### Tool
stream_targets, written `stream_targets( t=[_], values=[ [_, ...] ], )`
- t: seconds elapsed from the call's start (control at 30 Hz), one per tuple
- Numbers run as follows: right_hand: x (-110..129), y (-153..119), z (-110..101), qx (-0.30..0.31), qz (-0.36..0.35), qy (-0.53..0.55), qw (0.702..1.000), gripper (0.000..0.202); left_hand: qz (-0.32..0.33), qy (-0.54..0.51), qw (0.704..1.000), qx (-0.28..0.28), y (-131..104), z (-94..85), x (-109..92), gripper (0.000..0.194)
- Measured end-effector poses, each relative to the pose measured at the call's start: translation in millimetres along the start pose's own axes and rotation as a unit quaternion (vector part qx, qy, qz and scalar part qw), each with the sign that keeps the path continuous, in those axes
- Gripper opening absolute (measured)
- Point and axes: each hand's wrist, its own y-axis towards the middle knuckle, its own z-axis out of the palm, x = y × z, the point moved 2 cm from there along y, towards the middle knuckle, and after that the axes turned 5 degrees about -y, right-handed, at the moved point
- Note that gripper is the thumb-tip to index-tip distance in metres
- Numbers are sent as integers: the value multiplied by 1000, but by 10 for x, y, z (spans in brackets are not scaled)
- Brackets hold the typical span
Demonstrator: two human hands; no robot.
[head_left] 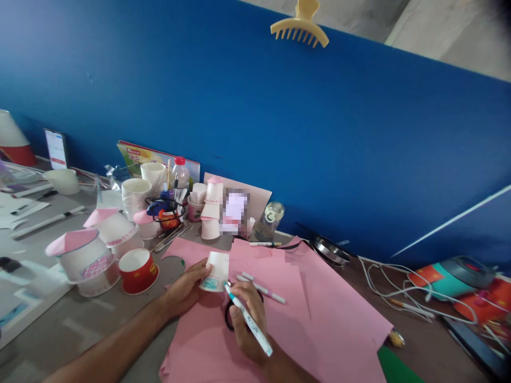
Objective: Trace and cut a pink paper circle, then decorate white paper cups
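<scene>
My left hand is closed around the side of a small white paper cup, which has a teal crosshatched patch drawn near its lower end. In my right hand is a white marker with a teal tip end, gripped like a pen. The marker's tip is at the cup's lower right edge; whether it touches cannot be made out. Beneath both hands lie sheets of pink paper. A white and pink marker rests on the paper just past my right hand, and a black ring shape shows behind its fingers.
To the left stand white cups with pink paper tops and a red paper tub. Behind are a phone, a glass jar and a capped bottle. Cables and a teal-orange object lie right, before a blue partition.
</scene>
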Motion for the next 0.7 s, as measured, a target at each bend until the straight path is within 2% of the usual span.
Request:
stream_targets(
  t=[0.13,0.47,0.7],
  values=[
    [28,19,-18,8,16,-2,1000,22,-1,-5,1000,4,-5,23,-10,24],
    [42,20,-15,6,-11,20,1000,21,-6,-5,1000,9,-1,10,5,23],
    [26,22,-9,24,-3,43,999,20,-8,-3,1000,3,1,9,3,22]
  ],
)
